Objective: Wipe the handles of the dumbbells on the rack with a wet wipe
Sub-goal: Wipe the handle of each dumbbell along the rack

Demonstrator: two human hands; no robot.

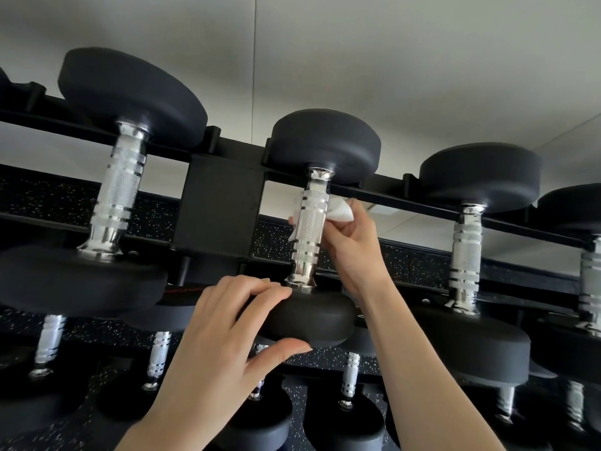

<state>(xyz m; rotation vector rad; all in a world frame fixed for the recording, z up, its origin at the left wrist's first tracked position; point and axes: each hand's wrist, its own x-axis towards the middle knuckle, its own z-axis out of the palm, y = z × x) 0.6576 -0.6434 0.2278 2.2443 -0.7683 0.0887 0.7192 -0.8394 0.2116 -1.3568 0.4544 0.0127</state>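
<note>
Nearest, the left hand (227, 323) grips the near rubber end of the middle dumbbell (312, 317), fingers on top and thumb beneath. The dumbbell lies on the rack (221, 203). Beyond, the right hand (351, 242) pinches a soft, limp wet wipe (338, 213) against the far side of the knurled steel handle (309, 229). The dumbbell looks heavy and rigid, so it is best steadied by its end.
</note>
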